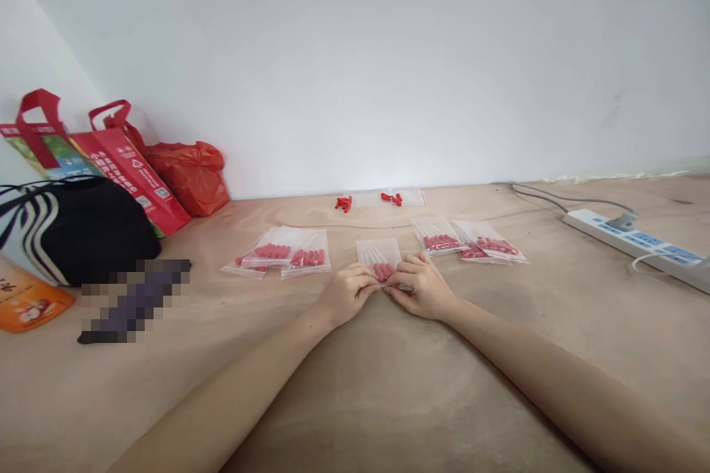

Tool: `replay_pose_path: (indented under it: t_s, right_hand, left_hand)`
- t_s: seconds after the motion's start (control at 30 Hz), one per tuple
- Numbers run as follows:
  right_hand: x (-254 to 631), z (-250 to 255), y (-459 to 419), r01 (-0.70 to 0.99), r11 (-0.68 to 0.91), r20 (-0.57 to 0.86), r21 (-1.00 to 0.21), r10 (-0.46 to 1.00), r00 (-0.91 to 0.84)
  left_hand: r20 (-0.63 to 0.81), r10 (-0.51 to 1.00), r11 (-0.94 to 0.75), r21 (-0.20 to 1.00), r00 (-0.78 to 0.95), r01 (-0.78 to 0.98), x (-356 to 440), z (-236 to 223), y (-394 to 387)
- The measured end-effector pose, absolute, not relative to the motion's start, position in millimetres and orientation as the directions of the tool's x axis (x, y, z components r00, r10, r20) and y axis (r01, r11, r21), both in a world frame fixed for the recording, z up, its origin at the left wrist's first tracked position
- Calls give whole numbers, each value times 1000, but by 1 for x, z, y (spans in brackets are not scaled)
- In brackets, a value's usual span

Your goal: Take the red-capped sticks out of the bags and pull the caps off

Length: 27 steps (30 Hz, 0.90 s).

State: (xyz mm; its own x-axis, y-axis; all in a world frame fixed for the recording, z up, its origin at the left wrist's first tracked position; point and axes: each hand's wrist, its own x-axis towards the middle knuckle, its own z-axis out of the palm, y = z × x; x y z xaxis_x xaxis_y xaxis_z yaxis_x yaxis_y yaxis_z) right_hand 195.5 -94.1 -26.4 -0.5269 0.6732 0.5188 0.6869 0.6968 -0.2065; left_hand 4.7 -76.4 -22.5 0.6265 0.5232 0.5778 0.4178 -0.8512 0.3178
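A small clear zip bag (377, 247) lies flat in the middle of the wooden table, with several red capped pieces and thin white stems inside. My left hand (349, 292) pinches the near edge of this bag at its left corner. Fingers closed, my right hand (420, 287) grips the same near edge from the right, its fingertips close to those of the left. My fingers hide part of the bag's edge. Filled zip bags (305, 257) of the same kind lie to the left, and more filled zip bags (441, 240) lie to the right.
Loose red pieces (344, 203) and a clear bag (413, 197) lie by the wall. At left stand a red shopping bag (133, 170), a red plastic bag (191, 170), a black drawstring bag (105, 225) and an orange packet (33, 303). A power strip (637, 240) with cables lies at right.
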Motion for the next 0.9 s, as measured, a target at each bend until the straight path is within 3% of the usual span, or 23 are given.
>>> replay_pose_path:
  t_s: [0.3, 0.5, 0.6, 0.77, 0.9]
  right_hand:
    - [190, -25, -97, 706, 653, 521, -274, 718, -462]
    - [188, -26, -97, 731, 653, 533, -199, 698, -479]
    - [189, -26, -96, 749, 635, 538, -190, 705, -462]
    - [192, -26, -93, 726, 629, 530, -280, 731, -429]
    - [192, -26, -94, 708, 644, 528, -290, 725, -443]
  left_hand:
    - [583, 537, -844, 369, 610, 390, 4, -22, -75]
    - [608, 524, -851, 358, 596, 383, 3, -23, -75]
    - [673, 456, -886, 286, 582, 365, 2, -20, -75]
    - [715, 290, -923, 32, 637, 384, 1, -17, -74]
    - [723, 282, -914, 3, 631, 405, 1, -17, -72]
